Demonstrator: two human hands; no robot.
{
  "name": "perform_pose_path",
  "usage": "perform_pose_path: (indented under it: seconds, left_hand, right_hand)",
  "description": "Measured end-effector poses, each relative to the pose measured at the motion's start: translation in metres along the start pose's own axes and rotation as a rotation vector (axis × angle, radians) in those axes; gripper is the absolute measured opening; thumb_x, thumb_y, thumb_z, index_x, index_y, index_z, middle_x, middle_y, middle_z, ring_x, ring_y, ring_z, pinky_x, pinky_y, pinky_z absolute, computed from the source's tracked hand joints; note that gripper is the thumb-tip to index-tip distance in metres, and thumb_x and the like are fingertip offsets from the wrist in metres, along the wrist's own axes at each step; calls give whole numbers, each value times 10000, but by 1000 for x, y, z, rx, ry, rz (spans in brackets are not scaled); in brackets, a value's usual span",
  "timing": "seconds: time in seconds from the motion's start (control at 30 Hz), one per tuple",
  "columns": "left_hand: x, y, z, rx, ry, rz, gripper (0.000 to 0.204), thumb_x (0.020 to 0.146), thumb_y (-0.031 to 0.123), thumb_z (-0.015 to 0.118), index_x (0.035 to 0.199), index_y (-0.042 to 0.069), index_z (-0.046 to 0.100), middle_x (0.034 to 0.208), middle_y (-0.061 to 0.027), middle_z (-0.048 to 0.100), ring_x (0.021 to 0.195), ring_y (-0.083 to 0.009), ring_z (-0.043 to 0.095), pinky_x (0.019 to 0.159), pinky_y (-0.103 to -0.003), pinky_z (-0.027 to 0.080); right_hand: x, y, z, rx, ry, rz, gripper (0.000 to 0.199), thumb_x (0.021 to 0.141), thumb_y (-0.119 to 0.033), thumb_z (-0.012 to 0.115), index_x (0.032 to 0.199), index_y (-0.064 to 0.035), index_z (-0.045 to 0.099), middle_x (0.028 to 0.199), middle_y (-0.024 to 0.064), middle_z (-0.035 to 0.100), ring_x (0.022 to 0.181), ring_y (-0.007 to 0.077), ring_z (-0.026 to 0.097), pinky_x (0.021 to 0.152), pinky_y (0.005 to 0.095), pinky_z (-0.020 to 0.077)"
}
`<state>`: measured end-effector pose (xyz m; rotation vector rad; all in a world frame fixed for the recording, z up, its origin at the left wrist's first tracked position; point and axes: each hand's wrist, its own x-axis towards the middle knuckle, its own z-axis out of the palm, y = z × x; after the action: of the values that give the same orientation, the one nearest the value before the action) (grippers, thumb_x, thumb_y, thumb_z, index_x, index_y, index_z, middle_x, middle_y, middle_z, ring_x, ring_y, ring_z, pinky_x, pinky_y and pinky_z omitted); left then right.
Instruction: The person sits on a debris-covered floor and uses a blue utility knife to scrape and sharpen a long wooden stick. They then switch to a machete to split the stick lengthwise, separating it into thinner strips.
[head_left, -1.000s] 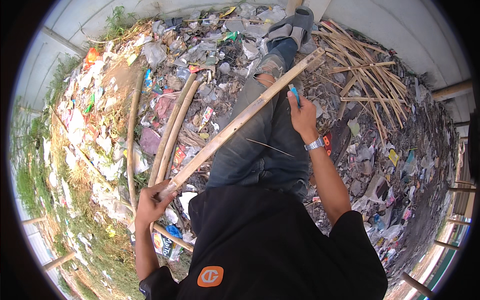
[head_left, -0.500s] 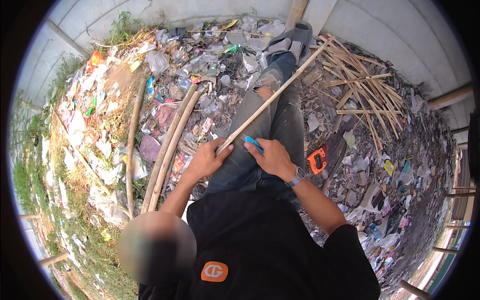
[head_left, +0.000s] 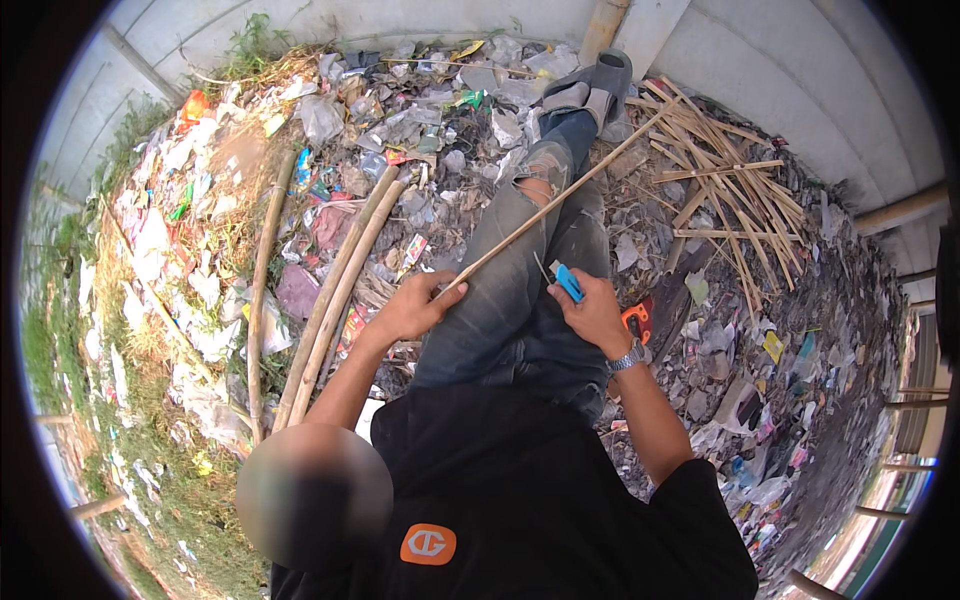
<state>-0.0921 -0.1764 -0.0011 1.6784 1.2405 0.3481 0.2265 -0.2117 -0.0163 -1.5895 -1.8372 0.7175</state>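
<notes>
Gripping the near end of a long, narrow bamboo strip point(head_left: 540, 215), the left hand point(head_left: 418, 305) is closed, thumb pressed along the strip near its tip. The right hand point(head_left: 597, 312) is closed around a blue cutter knife point(head_left: 567, 281), its end pointing up and to the left; knife and strip are apart. Next to the knife's end, a thin dark sliver point(head_left: 540, 264); whether it is attached cannot be told. A metal-banded wristwatch point(head_left: 628, 355) sits on the right wrist, with an orange tool handle point(head_left: 637, 320) just beyond it, partly hidden. The strip slants up and to the right over the jeans point(head_left: 490, 300), torn at one knee; contact with the legs is unclear. Its far end overlaps, in this view, a loose pile of similar strips point(head_left: 735, 195) lying crisscross at upper right. One grey shoe point(head_left: 608, 75) shows at the top, near the pile. To the left of the legs, two bamboo poles point(head_left: 345, 280) lie side by side, a third pole point(head_left: 267, 290) farther left. Scattered plastic litter point(head_left: 400, 130) covers the ground; pale wall panels point(head_left: 780, 90) rise behind. Green weeds point(head_left: 60, 350) border the far left.
</notes>
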Motion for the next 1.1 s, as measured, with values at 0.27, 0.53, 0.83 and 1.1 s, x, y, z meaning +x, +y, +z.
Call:
perform_pose_path:
  seconds: [0.27, 0.53, 0.83, 1.1]
  left_hand:
    - [9, 7, 9, 185, 5, 66, 455, 1080, 369, 486, 1027, -58, 635, 849, -324, 650, 834, -486, 652, 776, -529, 484]
    - [10, 7, 12, 191, 6, 105, 452, 1077, 370, 488, 1023, -61, 612, 827, -340, 642, 853, -523, 634, 772, -561, 474]
    - [10, 4, 16, 231, -29, 125, 427, 1083, 341, 475, 1110, -64, 605, 854, -349, 650, 883, -531, 639, 794, -568, 483]
    - [-32, 4, -6, 269, -85, 49, 379, 1080, 292, 485, 1112, -75, 574, 814, -359, 646, 850, -544, 644, 775, -585, 490]
  right_hand:
    - [33, -24, -35, -94, 314, 77, 504, 1028, -497, 579, 871, -20, 612, 677, 210, 637, 661, 460, 635, 601, 494, 479]
    - [18, -62, 53, -89, -177, 76, 600, 1028, -541, 531, 790, -9, 677, 700, 254, 666, 723, 472, 671, 640, 553, 517]
    - [16, -63, 53, -137, -237, 77, 637, 1018, -575, 526, 804, -6, 718, 710, 251, 678, 711, 461, 680, 632, 554, 531]
    - [17, -72, 59, -168, -254, 61, 652, 1002, -611, 534, 781, -24, 713, 715, 256, 683, 713, 464, 683, 638, 552, 542]
